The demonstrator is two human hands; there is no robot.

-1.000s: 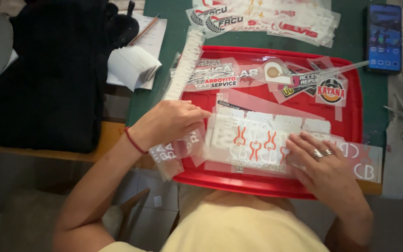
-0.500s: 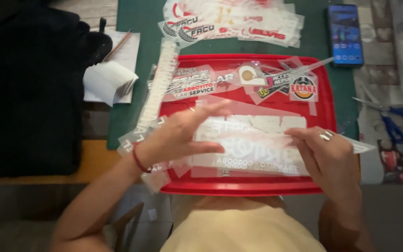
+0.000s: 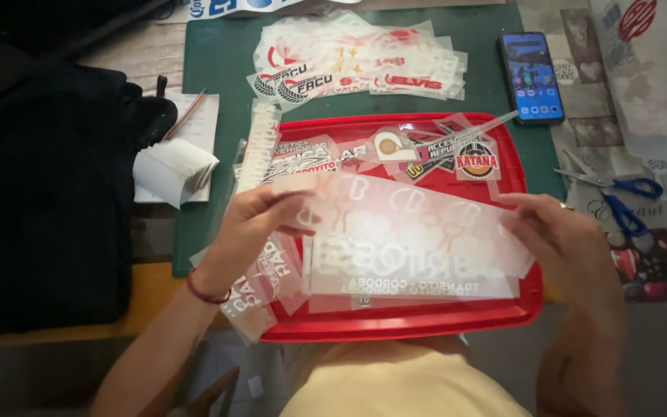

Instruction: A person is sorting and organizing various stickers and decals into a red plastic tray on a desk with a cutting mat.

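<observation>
A wooden table (image 3: 140,297) under a green cutting mat (image 3: 218,69) — patterned cloth (image 3: 658,262) at right, warm light.

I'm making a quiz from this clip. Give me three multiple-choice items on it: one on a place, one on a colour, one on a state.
1. Where is the phone? A on the green mat, beyond the tray's right corner. B in the tray. C under the scissors.
2. What colour is the tray? A blue. B red. C white.
3. How is the translucent sheet held? A left hand alone. B lying untouched. C both hands, right hand too.

Answers: 1 A, it lies on the mat. 2 B, the rim is red. 3 C, one hand grips each end.
</observation>
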